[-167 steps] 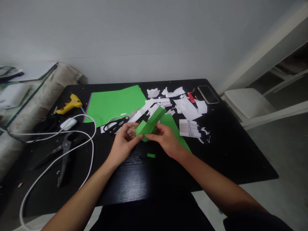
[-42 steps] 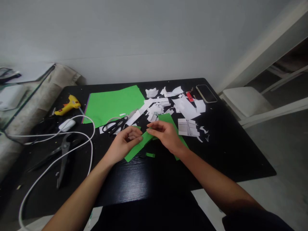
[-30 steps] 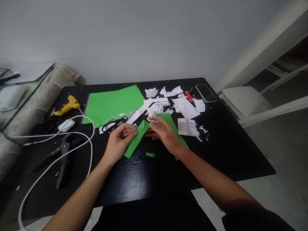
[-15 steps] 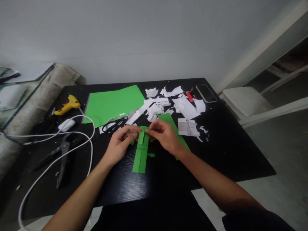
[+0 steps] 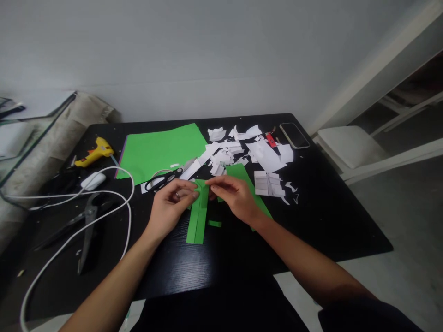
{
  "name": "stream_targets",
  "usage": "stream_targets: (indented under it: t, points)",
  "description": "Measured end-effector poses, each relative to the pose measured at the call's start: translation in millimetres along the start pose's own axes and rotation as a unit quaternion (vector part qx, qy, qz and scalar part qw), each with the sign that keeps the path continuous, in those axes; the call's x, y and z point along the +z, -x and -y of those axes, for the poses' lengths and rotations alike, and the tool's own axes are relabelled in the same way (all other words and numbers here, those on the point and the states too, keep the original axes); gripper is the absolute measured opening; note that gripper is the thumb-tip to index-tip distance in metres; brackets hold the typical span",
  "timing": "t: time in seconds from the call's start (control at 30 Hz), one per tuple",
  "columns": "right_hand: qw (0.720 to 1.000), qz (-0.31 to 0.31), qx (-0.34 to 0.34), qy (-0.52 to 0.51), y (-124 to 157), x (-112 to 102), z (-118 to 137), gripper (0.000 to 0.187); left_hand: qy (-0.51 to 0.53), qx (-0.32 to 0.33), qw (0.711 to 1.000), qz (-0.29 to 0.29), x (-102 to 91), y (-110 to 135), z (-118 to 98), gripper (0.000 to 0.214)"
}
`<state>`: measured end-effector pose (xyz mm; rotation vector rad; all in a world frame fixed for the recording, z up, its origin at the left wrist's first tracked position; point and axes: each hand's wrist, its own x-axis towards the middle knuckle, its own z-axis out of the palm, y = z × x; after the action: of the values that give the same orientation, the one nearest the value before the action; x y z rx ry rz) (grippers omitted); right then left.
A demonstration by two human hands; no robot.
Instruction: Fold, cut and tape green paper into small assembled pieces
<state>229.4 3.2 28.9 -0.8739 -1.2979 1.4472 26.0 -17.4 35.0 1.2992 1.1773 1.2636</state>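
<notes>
**Two hands pinch the far end of a creased green strip**

Both hands meet at the far end of a narrow green paper strip (image 5: 196, 222) that lies on the table (image 5: 207, 267) in front of the person. The left hand (image 5: 169, 206) and the right hand (image 5: 231, 197) each close thumb and fingertips on that end, with only the strip's width between them. The rest of the strip runs toward the person, flat on the dark surface.

Lengthwise creases show down the strip, so the cutting and first folds look done. It lies flat and open, not closed into any shape, and nothing on it looks glued. The shaping seems about midway.

A small green offcut (image 5: 214, 223) lies just beside the strip. A second green piece (image 5: 242, 173) sits partly under the right hand. The large green sheet (image 5: 162, 147) lies farther back, with black scissors (image 5: 162, 180) at its near edge.

White paper scraps (image 5: 249, 152) litter the middle and right of the table, and a phone (image 5: 294, 135) lies near the far right corner. On the left are a yellow glue gun (image 5: 93, 152), dark shears (image 5: 86, 216) and a looping white cable (image 5: 104, 203).

The table is black with a wood grain and stands against a plain pale wall. A white seat (image 5: 349, 145) stands to the right on a grey floor.
</notes>
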Motion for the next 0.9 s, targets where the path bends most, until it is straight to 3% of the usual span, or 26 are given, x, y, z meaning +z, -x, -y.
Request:
stream_targets:
  t: [0.2,0.4,0.67,0.9]
  points:
    - [0.998,-0.005,-0.012,0.062,4.1,2.3,3.1,0.011,-0.001,-0.009,1.000,0.005,1.1,1.1,1.0,0.014]
    - [0.999,-0.006,0.000,0.041,4.9,1.2,4.2,0.013,0.026,-0.027,0.999,0.024,-4.2,1.6,2.9,0.015]
    - [1.000,0.005,0.003,-0.013,3.5,2.3,0.3,0.019,0.031,-0.011,0.998,0.047,-3.8,2.6,-0.5,0.014]
    - [1.000,-0.007,-0.010,0.027,3.8,3.7,-4.0,0.016,0.016,0.028,0.999,0.021,2.2,1.1,-1.5,0.014]
